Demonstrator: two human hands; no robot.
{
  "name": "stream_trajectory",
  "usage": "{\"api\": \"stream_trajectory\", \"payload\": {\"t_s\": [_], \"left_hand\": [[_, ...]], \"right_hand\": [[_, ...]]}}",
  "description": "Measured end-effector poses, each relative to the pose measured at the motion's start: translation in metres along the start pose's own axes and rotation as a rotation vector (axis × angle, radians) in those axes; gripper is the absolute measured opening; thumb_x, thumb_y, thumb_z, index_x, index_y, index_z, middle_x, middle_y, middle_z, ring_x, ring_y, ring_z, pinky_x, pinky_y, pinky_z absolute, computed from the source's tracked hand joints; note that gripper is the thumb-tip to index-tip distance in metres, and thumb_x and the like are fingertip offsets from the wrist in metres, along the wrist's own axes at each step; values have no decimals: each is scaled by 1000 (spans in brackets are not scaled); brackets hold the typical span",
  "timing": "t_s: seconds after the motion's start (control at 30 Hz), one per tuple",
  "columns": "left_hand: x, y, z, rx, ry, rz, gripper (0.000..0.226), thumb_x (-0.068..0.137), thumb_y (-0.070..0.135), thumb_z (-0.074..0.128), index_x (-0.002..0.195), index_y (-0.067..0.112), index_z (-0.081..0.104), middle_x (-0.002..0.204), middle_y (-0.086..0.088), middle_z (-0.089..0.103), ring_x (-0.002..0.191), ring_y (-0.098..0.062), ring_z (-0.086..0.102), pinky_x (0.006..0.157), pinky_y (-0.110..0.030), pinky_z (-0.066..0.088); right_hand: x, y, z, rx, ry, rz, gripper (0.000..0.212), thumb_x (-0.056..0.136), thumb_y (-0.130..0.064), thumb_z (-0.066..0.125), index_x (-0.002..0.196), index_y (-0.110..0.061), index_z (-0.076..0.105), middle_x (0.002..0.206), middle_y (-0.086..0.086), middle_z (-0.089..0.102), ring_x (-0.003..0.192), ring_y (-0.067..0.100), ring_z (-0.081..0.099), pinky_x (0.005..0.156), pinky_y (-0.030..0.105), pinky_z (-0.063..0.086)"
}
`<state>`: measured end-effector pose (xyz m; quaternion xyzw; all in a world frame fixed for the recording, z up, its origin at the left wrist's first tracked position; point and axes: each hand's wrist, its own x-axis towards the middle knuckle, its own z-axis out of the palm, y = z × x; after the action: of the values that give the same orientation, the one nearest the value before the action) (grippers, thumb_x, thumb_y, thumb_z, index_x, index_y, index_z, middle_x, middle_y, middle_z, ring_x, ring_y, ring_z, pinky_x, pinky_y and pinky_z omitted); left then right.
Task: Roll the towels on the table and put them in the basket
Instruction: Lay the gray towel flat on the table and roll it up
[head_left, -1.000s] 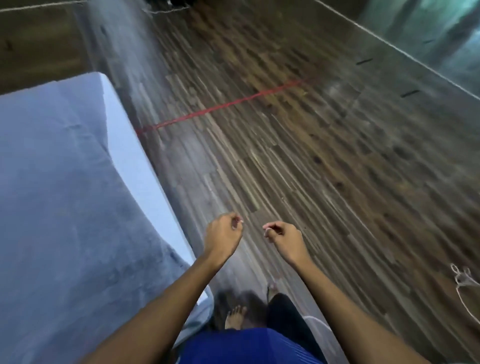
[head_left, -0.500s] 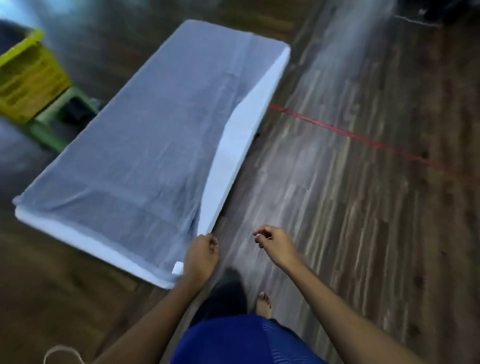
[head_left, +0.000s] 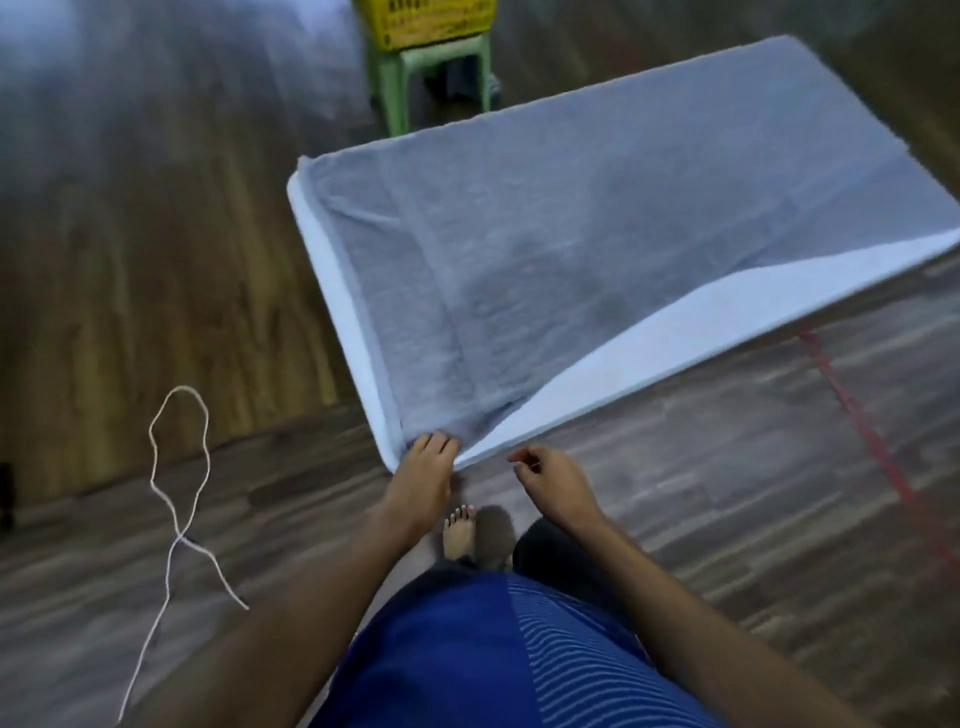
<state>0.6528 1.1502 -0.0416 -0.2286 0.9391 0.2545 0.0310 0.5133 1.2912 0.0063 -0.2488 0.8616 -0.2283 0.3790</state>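
A grey towel (head_left: 597, 249) lies spread flat over most of the white table (head_left: 675, 343), with one long edge folded back diagonally so that a bare white strip shows. My left hand (head_left: 423, 475) reaches to the table's near corner, and its fingertips touch the towel's corner there. My right hand (head_left: 553, 480) hovers just off that corner over the floor, its fingers loosely curled and holding nothing. The yellow basket (head_left: 431, 23) stands on a stool beyond the table's far side, cut off by the top of the view.
The green plastic stool (head_left: 395, 78) under the basket stands close to the table's far edge. A white cord (head_left: 179, 467) loops over the wooden floor to my left. A red tape line (head_left: 872, 441) runs across the floor on the right. My bare foot (head_left: 460, 530) is near the corner.
The view has swung left around the table, and the basket now sits at top centre. My left hand has opened from a fist and reached onto the towel's corner. My right hand stays loosely curled.
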Motion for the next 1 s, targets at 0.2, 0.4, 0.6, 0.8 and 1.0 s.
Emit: {"api": "stream_trajectory", "payload": {"t_s": [0.2, 0.4, 0.6, 0.8, 1.0], "left_hand": [[0, 6, -4, -175, 129, -150, 25, 75, -5, 58, 93, 10, 65, 96, -9, 63, 90, -29, 57, 82, -38, 47], [2, 20, -12, -356, 232, -350, 19, 86, 2, 52, 84, 20, 51, 83, 9, 56, 81, -17, 52, 75, -34, 34], [5, 33, -20, -457, 255, -498, 23, 89, 0, 45, 87, 23, 47, 75, 17, 49, 75, -16, 48, 77, -41, 40], [5, 37, -20, -289, 272, -538, 15, 94, 9, 47, 102, 20, 53, 101, 4, 58, 98, -20, 52, 84, -37, 33], [16, 56, -12, 64, 355, -253, 32, 87, 41, 58, 111, 20, 53, 111, -1, 56, 103, -20, 48, 87, -36, 38]], "right_hand": [[23, -7, -3, -173, -124, -174, 23, 88, -10, 56, 108, -14, 69, 106, 6, 67, 96, 20, 62, 82, 25, 43], [57, -9, -23, -430, -99, -554, 32, 85, -7, 57, 116, -14, 63, 119, 5, 58, 112, 28, 49, 93, 39, 45], [82, -15, -43, -630, -5, -722, 42, 79, -17, 68, 118, -21, 54, 122, 3, 51, 112, 26, 45, 91, 40, 41], [99, -15, -50, -603, -16, -792, 27, 89, -26, 55, 113, -22, 68, 110, -3, 68, 107, 22, 57, 94, 36, 31], [96, -17, -52, -563, -42, -791, 30, 92, -30, 47, 111, -22, 68, 111, -2, 66, 108, 22, 54, 90, 38, 36]]}}
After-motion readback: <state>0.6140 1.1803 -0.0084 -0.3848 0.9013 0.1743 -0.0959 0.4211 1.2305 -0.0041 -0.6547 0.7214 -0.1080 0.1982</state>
